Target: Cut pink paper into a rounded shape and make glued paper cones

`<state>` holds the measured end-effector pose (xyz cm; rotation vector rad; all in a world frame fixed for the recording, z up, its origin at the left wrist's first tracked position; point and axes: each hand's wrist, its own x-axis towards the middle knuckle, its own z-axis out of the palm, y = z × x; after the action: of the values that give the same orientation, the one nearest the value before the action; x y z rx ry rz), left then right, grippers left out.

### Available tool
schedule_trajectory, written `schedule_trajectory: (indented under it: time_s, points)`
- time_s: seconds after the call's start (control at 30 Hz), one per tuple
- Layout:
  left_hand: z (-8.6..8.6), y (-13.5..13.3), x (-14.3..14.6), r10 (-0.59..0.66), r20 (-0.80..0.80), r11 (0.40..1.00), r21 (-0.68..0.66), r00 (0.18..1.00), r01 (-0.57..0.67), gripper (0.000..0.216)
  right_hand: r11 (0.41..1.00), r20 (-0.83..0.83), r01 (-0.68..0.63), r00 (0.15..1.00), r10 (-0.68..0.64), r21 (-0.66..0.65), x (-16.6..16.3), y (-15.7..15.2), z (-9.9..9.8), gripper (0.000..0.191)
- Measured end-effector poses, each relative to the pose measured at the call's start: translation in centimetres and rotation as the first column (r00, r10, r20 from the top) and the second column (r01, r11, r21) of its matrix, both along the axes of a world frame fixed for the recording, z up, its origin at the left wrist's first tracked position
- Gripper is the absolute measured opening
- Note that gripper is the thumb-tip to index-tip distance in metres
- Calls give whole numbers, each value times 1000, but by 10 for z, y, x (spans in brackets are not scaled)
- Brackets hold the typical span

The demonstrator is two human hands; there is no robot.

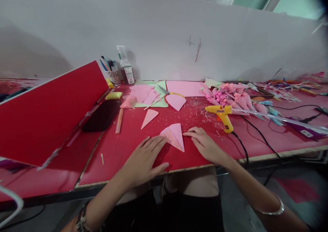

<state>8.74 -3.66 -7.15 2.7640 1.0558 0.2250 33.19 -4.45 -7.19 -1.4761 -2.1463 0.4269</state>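
A pink folded paper piece (176, 136), partly patterned in pale orange checks, lies on the red table in front of me, its point toward the table's front edge. My left hand (146, 160) rests flat with fingers stretched, the fingertips on the paper's left side. At the paper's right edge is my right hand (202, 143), its fingers loosely bent and apart, holding nothing. Just beyond lie a narrow checked paper cone (149, 118) and a plain pink paper fan shape (176, 102). The latter partly covers yellow-handled scissors (166, 91).
A yellow glue gun (222, 116) with a long glue stick and cable lies on the right, before a heap of pink cones (235, 97). Leftward are a dark phone (101, 116), a slanted red board (53, 112), a pen cup (112, 76) and a bottle (127, 71).
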Motion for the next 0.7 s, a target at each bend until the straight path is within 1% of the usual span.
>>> schedule_trajectory:
  time_s: [0.07, 0.2, 0.37, 0.53, 0.7]
  points:
    - [0, 0, 0, 7, 13, 1000, 2, 1000, -7, 62, 999, -59, -39, 998, 38, -20, -3, 1, 2, 37]
    - [0, 0, -1, -2, 31, 1000, 15, 1000, 1, 59, 997, -146, -67, 987, 60, -42, -7, 2, 3, 38]
    - [-2, 1, -1, 13, 37, 1000, -2, 999, -13, 59, 994, -202, -107, 974, 101, -20, -11, 4, -2, 35]
    - [-3, 0, -2, 31, 50, 999, -12, 998, -30, 58, 986, -177, -164, 970, 164, 11, -14, 5, -2, 39]
    - [-3, -1, -1, 48, 88, 999, -7, 995, -48, 55, 978, -67, -203, 976, 206, 49, -14, 5, -4, 41]
